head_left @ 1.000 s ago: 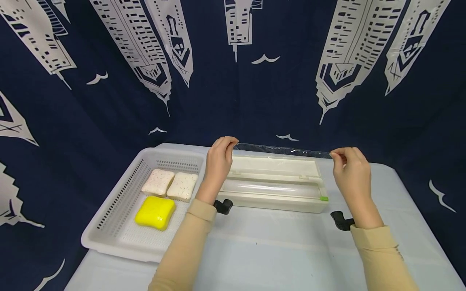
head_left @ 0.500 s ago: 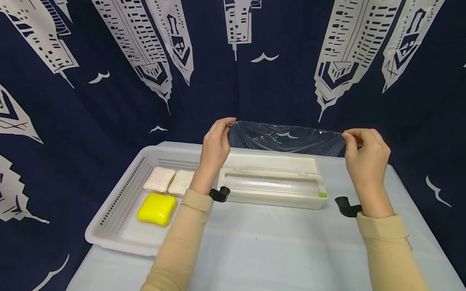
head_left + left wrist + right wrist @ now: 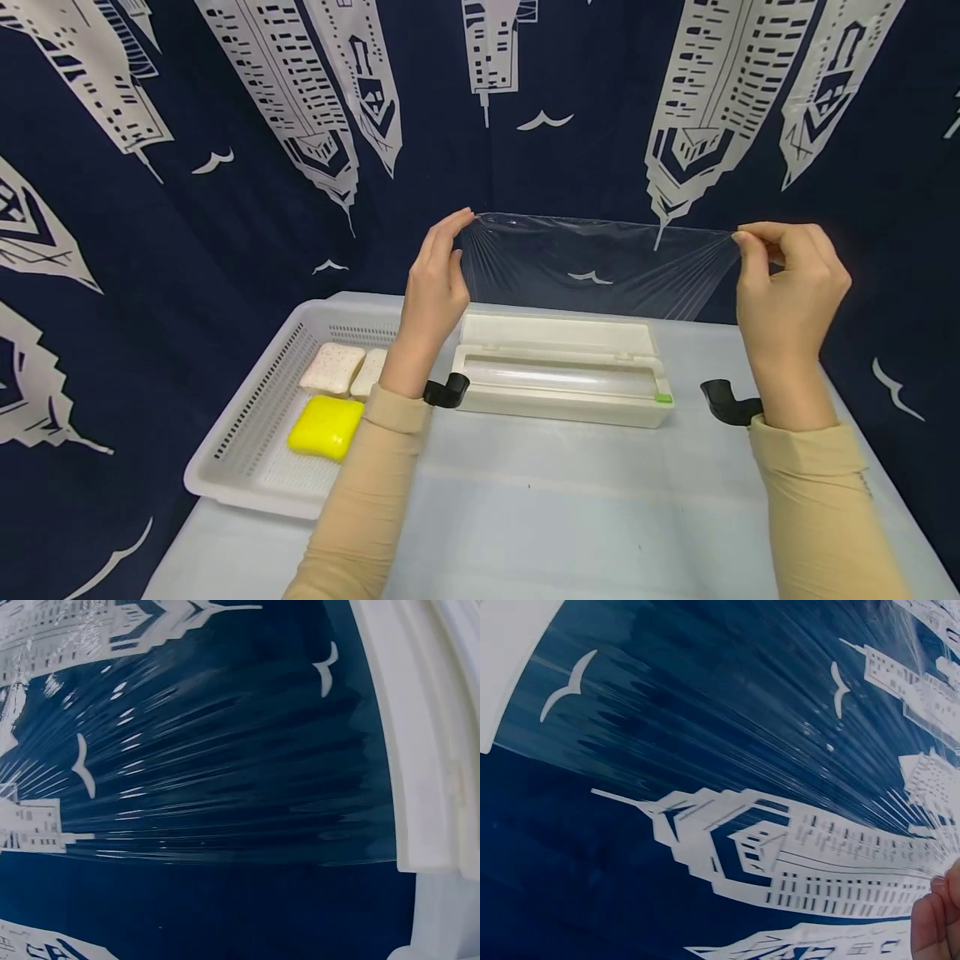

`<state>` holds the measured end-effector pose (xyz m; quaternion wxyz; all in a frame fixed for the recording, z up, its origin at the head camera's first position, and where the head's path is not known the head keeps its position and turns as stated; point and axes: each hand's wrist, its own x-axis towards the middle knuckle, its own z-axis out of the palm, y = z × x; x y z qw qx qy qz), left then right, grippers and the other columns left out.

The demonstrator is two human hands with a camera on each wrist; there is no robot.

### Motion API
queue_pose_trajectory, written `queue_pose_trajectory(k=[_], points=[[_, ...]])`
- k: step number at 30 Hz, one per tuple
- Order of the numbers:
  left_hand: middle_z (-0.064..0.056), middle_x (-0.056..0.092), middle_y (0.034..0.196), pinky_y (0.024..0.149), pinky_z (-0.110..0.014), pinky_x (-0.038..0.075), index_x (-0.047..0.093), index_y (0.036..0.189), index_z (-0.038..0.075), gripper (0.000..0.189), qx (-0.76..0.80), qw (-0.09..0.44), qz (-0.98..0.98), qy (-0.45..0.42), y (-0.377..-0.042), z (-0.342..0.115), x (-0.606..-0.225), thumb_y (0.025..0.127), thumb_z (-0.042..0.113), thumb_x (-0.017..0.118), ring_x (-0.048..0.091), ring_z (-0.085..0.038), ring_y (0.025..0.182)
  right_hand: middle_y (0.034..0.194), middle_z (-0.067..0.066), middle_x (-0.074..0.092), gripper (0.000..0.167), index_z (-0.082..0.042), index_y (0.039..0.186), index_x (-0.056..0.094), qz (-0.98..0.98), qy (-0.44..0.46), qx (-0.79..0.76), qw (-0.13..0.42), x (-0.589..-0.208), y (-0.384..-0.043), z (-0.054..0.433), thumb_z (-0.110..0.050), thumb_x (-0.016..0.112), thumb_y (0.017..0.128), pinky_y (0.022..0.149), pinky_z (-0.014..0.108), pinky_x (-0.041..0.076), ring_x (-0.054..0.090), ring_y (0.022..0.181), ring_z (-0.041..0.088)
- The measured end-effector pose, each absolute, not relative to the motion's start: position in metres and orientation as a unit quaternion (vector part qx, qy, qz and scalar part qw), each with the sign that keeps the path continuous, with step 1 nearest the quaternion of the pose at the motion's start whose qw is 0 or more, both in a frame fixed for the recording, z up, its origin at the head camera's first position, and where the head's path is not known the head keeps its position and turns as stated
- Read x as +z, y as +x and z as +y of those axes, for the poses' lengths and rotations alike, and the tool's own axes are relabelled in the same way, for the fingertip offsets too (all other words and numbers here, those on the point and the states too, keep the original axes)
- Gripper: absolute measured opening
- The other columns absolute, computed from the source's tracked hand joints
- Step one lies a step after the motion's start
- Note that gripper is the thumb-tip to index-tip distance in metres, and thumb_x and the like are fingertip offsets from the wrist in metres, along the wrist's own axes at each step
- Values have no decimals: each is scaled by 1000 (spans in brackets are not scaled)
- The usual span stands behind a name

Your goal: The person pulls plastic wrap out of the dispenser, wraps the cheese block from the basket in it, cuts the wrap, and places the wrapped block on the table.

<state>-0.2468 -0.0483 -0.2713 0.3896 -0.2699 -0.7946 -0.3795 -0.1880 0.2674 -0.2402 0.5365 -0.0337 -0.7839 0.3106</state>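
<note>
A sheet of clear plastic wrap [image 3: 592,258] is stretched upward behind a white wrap dispenser box [image 3: 562,412], whose lid stands tipped back. My left hand [image 3: 435,292] pinches the sheet's upper left corner, and my right hand [image 3: 791,287] pinches its upper right corner between thumb and fingers. Inside the box lies the wrap roll [image 3: 555,375]. Creases fan out across the wrap [image 3: 187,772] in the left wrist view, where the left hand itself is out of frame. At the lower right of the right wrist view, the right hand's fingertips [image 3: 930,922] gather the film.
Left of the box, a white perforated basket [image 3: 225,450] holds a yellow block [image 3: 325,427] and two speckled bread-like slices [image 3: 332,368], one partly behind the left arm. A white table [image 3: 570,517] carries everything. A navy printed cloth [image 3: 487,167] hangs behind.
Both hands have risen and moved farther apart, drawing the wrap up from a narrow strip near the lid into a tall, wide sheet. The box and basket stay in place.
</note>
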Motion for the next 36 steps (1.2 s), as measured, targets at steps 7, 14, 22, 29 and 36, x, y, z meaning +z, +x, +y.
queue_pose_trajectory(k=[7, 14, 22, 29, 36], points=[[-14, 57, 135, 102, -31, 49, 55, 131, 2, 42, -380, 439, -768, -269, -240, -53, -270, 93, -15, 50, 55, -26, 128, 85, -37, 46, 33, 1, 98, 75, -762, -17, 320, 563, -237, -178, 264, -30, 65, 96, 78, 5, 37, 43, 85, -23], [-13, 69, 102, 85, -28, 55, 68, 107, 1, 17, -374, 513, -733, -243, -222, -58, -273, 90, 3, 69, 66, -24, 94, 86, -39, 46, 26, 6, 94, 73, -772, 3, 333, 542, -244, -155, 258, -19, 66, 94, 76, 6, 36, 45, 83, -21], [-10, 70, 87, 74, -24, 50, 74, 90, 3, 4, -385, 503, -730, -258, -189, -74, -283, 88, 1, 71, 62, -23, 80, 75, -27, 58, 8, 4, 92, 70, -798, -54, 439, 409, -263, -104, 254, -3, 68, 90, 67, 7, 41, 54, 69, -8], [-7, 70, 87, 70, -17, 52, 73, 89, 3, 14, -421, 388, -775, -268, -138, -99, -315, 79, -5, 78, 63, -16, 74, 72, -18, 65, 3, -18, 95, 71, -848, -146, 476, 184, -310, -51, 270, -18, 70, 93, 60, 11, 43, 60, 65, 0], [2, 60, 80, 63, -16, 49, 64, 87, 9, 18, -374, 259, -852, -258, -99, -108, -371, 80, -3, 76, 54, -5, 70, 78, -4, 65, 50, -8, 113, 64, -880, -195, 428, -74, -360, -26, 277, -53, 61, 92, 62, 23, 44, 58, 71, 10]])
